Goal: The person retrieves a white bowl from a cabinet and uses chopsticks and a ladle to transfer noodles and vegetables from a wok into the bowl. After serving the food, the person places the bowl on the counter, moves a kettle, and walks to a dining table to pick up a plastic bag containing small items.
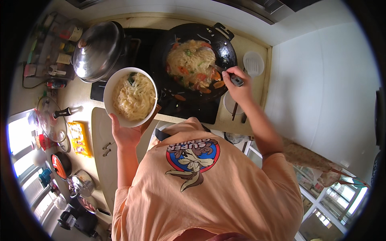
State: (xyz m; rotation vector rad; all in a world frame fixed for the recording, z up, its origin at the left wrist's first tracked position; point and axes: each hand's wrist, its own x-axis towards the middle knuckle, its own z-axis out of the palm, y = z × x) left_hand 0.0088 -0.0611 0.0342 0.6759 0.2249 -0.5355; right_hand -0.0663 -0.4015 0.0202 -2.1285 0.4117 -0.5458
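Note:
A white bowl (107,95) of noodles (134,98), with a dark green leaf on top, is held from below by my left hand (126,132). My right hand (239,82) grips the dark handle of a metal spatula (218,68). Its blade reaches into the black wok (223,54) and is partly covered by food. Inside the wok lies a heap of noodles with carrot slices, red pieces and green bits (190,64). The bowl is to the left of the wok, nearer my body.
A lidded metal pot (98,49) stands left of the wok on the black cooktop (193,110). Beyond it is a rack of bottles (60,45). A white slotted dish (253,64) and chopsticks (234,111) lie at right. A glass lid (52,119) and a yellow packet (80,139) sit at left.

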